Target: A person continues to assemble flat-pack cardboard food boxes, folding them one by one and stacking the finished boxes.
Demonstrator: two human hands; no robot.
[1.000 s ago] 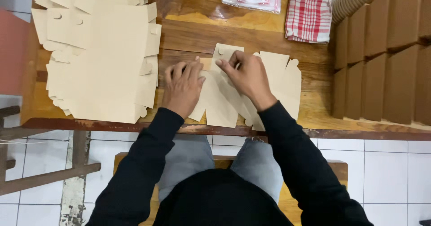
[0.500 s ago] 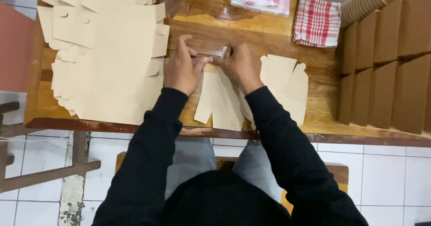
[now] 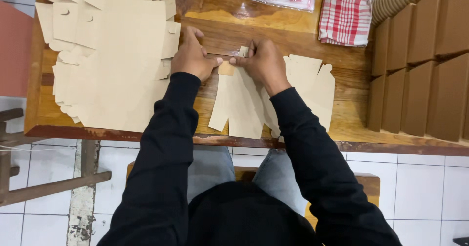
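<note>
The left hand and right hand cover the top edge of the cardboard sheet, while the frame crops the boxes at three o'clock.

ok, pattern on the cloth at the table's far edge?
Red and white check; the cloth shows clearly in the head view.

Long black sleeves, blue-grey jeans.

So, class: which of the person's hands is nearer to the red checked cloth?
Right. The right hand is at the cardboard cutout, just left of the red checked cloth; the left hand lies farther left, beside the stack of flat cutouts.
</note>
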